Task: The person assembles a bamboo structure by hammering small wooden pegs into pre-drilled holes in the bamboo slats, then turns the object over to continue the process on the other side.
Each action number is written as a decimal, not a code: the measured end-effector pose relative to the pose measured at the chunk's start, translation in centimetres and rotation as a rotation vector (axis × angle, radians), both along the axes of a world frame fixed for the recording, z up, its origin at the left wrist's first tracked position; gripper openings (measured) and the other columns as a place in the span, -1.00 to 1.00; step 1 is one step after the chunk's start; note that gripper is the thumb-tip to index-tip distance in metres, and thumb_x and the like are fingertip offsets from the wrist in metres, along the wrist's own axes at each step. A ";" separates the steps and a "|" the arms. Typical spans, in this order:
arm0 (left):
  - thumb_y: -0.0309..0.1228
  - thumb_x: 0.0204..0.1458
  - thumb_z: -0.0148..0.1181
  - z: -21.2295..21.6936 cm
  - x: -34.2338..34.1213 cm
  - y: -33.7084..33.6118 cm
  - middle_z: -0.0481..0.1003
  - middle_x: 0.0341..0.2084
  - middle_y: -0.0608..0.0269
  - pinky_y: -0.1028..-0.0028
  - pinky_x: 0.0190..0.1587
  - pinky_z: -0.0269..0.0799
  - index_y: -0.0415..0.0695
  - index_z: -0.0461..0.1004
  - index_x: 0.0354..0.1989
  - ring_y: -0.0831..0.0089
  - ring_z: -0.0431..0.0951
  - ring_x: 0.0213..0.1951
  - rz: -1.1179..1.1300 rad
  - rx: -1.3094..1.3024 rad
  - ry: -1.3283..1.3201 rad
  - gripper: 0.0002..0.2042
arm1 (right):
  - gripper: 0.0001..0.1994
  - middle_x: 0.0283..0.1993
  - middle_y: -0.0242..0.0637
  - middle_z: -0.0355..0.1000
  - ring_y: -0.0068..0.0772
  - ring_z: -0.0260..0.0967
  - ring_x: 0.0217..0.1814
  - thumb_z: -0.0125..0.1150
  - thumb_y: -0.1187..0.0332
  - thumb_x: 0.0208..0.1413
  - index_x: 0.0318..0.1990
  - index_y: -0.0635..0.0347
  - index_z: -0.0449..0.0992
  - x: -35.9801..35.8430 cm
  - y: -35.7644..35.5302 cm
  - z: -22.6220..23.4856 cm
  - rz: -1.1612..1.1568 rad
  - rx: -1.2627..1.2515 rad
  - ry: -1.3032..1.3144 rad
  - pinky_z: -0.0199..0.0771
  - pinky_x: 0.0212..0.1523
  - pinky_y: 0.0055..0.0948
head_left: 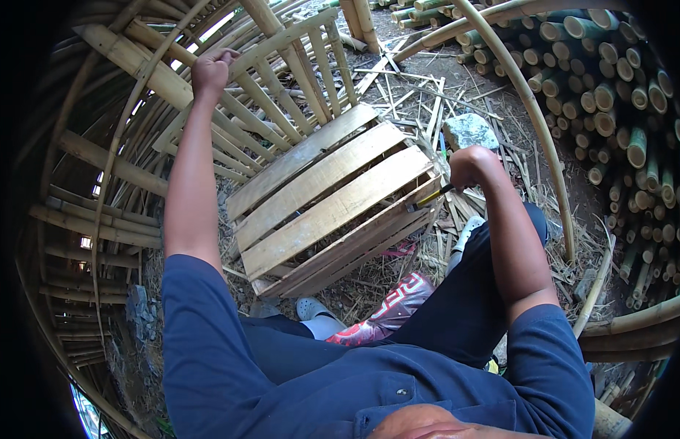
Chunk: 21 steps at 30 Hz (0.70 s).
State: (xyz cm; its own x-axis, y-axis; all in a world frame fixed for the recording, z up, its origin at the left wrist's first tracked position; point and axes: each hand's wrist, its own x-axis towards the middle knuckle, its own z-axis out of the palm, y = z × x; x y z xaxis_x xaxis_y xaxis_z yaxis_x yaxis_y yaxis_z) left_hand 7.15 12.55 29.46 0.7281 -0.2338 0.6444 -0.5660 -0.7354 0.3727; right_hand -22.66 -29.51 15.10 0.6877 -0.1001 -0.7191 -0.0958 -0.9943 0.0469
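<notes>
The left hand (210, 69) is closed on a bamboo slat (153, 77) behind the slatted crate (333, 197). The right hand (471, 167) is clamped on a yellow-handled tool (430, 197) at the crate's right edge.

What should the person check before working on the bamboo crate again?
1. Right hand grips the yellow-handled tool: ok.
2. Tool tip meets the bamboo crate at its right corner: ok.
3. Left hand holds a slat of the bamboo frame behind, away from the tool: ok.
4. Crate sits steady on the ground: cannot tell.
5. Feet clear of loose bamboo strips: not ok, strips lie all around.
</notes>
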 end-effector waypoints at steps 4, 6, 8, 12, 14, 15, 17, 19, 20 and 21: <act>-0.23 0.32 0.09 1.1 3.3 -1.1 0.53 -0.59 0.41 0.44 -0.37 0.39 -0.04 0.69 -0.23 0.59 0.45 -0.53 -0.017 -0.119 -0.120 -0.74 | -0.68 -0.18 -0.14 0.68 -0.19 0.63 -0.22 0.46 0.24 -0.01 -0.19 0.31 0.72 1.3 -0.8 -1.7 0.054 0.073 0.028 0.63 -0.18 -0.24; -0.06 0.31 0.11 -2.1 3.1 -1.9 0.62 -0.34 0.24 0.38 -0.11 0.45 -0.08 0.68 -0.06 0.43 0.57 -0.26 -0.246 0.118 -0.194 -0.63 | -0.69 -0.19 -0.11 0.68 -0.17 0.63 -0.22 0.46 0.23 -0.01 -0.22 0.31 0.72 1.1 -0.6 -2.5 0.025 0.104 0.028 0.62 -0.18 -0.22; 0.15 0.25 0.14 -5.5 1.5 -4.3 0.64 -0.04 0.04 0.31 0.17 0.42 -0.13 0.64 0.10 0.27 0.60 0.07 -0.370 -0.004 0.463 -0.43 | -0.69 -0.21 -0.07 0.67 -0.14 0.62 -0.23 0.46 0.23 -0.02 -0.22 0.31 0.72 0.9 -1.5 -2.2 0.086 0.056 -0.012 0.61 -0.19 -0.21; 0.28 0.05 0.30 -6.1 -2.2 -5.6 0.51 0.21 -0.06 0.26 0.35 0.30 -0.18 0.56 0.20 0.20 0.44 0.30 -0.484 0.376 0.762 -0.22 | -0.67 -0.19 -0.03 0.66 -0.12 0.62 -0.22 0.47 0.25 -0.03 -0.19 0.33 0.71 1.9 -1.3 -2.8 0.060 0.066 0.038 0.61 -0.17 -0.19; 0.15 -0.02 0.42 -7.4 -4.3 -5.4 0.47 0.27 -0.01 0.21 0.38 0.30 -0.19 0.50 0.25 0.14 0.44 0.31 -0.494 0.591 0.569 -0.22 | -0.67 -0.16 -0.02 0.66 -0.10 0.63 -0.18 0.48 0.26 -0.03 -0.18 0.32 0.71 2.3 -0.9 -3.1 0.075 0.078 0.031 0.61 -0.13 -0.19; 0.12 -0.02 0.43 -9.0 -5.1 -5.3 0.49 0.24 -0.02 0.21 0.36 0.33 -0.17 0.48 0.27 0.13 0.46 0.29 -0.452 0.622 0.568 -0.23 | -0.67 -0.15 -0.01 0.65 -0.09 0.63 -0.16 0.47 0.26 -0.03 -0.16 0.32 0.71 2.6 -1.0 -3.7 0.106 0.083 0.032 0.60 -0.11 -0.19; 0.08 -0.02 0.44 -10.9 -7.1 -5.6 0.51 0.22 -0.04 0.21 0.34 0.35 -0.14 0.46 0.30 0.13 0.49 0.27 -0.411 0.656 0.569 -0.24 | -0.67 -0.14 -0.01 0.65 -0.08 0.63 -0.14 0.47 0.27 -0.02 -0.15 0.31 0.71 2.9 -0.9 -4.1 0.136 0.093 0.036 0.60 -0.08 -0.19; -0.05 0.04 0.41 -12.0 -9.1 -6.5 0.58 0.09 -0.08 0.13 0.19 0.47 -0.04 0.49 0.25 0.04 0.60 0.11 -0.145 0.644 0.507 -0.39 | -0.72 -0.09 -0.32 0.68 -0.29 0.64 -0.07 0.44 0.20 0.02 -0.10 0.02 0.75 3.1 -0.6 -3.9 0.138 0.024 0.081 0.61 -0.06 -0.26; -0.05 0.04 0.41 -12.8 -8.9 -6.1 0.58 0.09 -0.08 0.13 0.19 0.47 -0.04 0.49 0.25 0.04 0.60 0.11 -0.145 0.643 0.509 -0.39 | -0.72 -0.09 -0.32 0.68 -0.29 0.64 -0.07 0.44 0.20 0.02 -0.10 0.02 0.75 3.2 -0.5 -3.9 0.140 0.023 0.083 0.61 -0.06 -0.26; -0.10 0.06 0.39 -14.1 -8.5 -5.7 0.59 0.02 -0.08 0.08 0.11 0.50 -0.01 0.51 0.20 -0.02 0.62 0.03 -0.079 0.646 0.407 -0.47 | -0.70 -0.12 -0.17 0.67 -0.18 0.63 -0.10 0.45 0.23 0.00 -0.13 0.17 0.73 3.2 -0.5 -3.9 0.132 0.049 0.073 0.61 -0.07 -0.22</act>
